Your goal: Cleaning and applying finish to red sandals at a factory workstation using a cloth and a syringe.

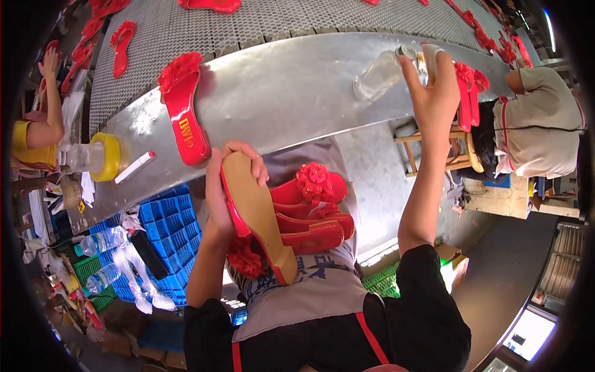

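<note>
My left hand (218, 186) is closed round a red slide sandal (259, 204), its tan sole and low heel turned up towards me. A red flower decoration (246, 257) shows at its lower end. More red sandals (316, 214) lie on my lap against the grey apron (322, 291). My right hand (434, 93) reaches over the metal ledge (291, 87), thumb and fingers apart. Beside its thumb a clear bottle (378, 77) lies on the ledge; a small pale thing by the fingers is partly hidden. One flowered red sandal (186, 118) rests on the ledge at left.
Beyond the ledge, a grey mesh conveyor (266, 22) carries red sandals. A white marker (134, 167) and a yellow roll (106, 158) lie at left, above blue crates (167, 229) and water bottles (102, 242). Other people sit at far left and right (539, 118).
</note>
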Demonstrator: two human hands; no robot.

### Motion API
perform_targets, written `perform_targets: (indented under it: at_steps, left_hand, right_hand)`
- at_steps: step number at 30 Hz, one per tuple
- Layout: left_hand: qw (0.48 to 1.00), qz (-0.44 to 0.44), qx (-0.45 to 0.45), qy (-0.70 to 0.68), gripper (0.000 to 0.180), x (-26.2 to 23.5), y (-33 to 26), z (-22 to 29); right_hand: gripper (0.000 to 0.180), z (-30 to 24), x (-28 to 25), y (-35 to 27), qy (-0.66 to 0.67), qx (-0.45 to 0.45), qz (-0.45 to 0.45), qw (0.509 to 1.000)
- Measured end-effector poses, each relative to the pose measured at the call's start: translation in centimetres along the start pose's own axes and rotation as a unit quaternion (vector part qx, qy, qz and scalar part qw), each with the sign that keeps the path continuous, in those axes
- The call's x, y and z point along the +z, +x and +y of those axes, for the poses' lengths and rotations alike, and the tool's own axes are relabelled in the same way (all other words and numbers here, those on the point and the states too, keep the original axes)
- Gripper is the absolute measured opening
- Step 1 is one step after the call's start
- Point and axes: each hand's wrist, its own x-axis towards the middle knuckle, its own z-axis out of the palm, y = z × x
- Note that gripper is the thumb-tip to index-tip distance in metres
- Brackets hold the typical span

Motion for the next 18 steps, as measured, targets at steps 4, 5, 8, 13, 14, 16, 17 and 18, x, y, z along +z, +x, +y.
perform_targets:
  at_steps: [4, 5, 8, 13, 14, 16, 17, 18]
  left_hand:
    - [1.000, 0.025, 0.001, 0.014, 0.051, 0.2, 0.8, 0.1]
    - [1.000, 0.025, -0.001, 0.003, 0.051, 0.2, 0.7, 0.1]
    - [0.999, 0.017, -0.012, -0.037, 0.051, -0.3, 1.3, -1.0]
    - [0.999, 0.026, 0.013, -0.029, 0.050, -1.1, 0.1, -1.0]
    - [0.999, 0.033, 0.016, -0.007, 0.050, -1.2, 0.0, -1.0]
    - [1.000, 0.017, 0.019, -0.007, 0.050, -1.0, 0.0, -1.0]
    - [1.000, 0.018, 0.020, -0.007, 0.050, -1.0, -0.1, -1.1]
    - [1.000, 0.021, 0.021, -0.005, 0.050, -0.9, -0.2, -1.1]
  right_hand:
    - [0.042, 0.1, 2.0, 0.7, 0.021, 0.030, -0.075, 0.997]
    - [0.040, -0.1, 2.2, 0.6, 0.072, 0.053, -0.051, 0.995]
    - [0.039, 1.8, 3.6, -1.0, 0.004, 0.088, -0.028, 0.996]
    - [0.037, 2.8, 4.4, -2.2, 0.088, 0.148, 0.040, 0.984]
    - [0.037, 3.8, 4.8, -2.5, 0.148, 0.184, 0.068, 0.969]
    - [0.028, 7.0, 6.0, -1.7, 0.222, 0.127, 0.203, 0.945]
    - [0.024, 7.8, 5.9, -1.8, 0.413, 0.327, 0.224, 0.820]
    - [0.020, 9.0, 6.1, -2.0, 0.568, 0.497, 0.223, 0.617]
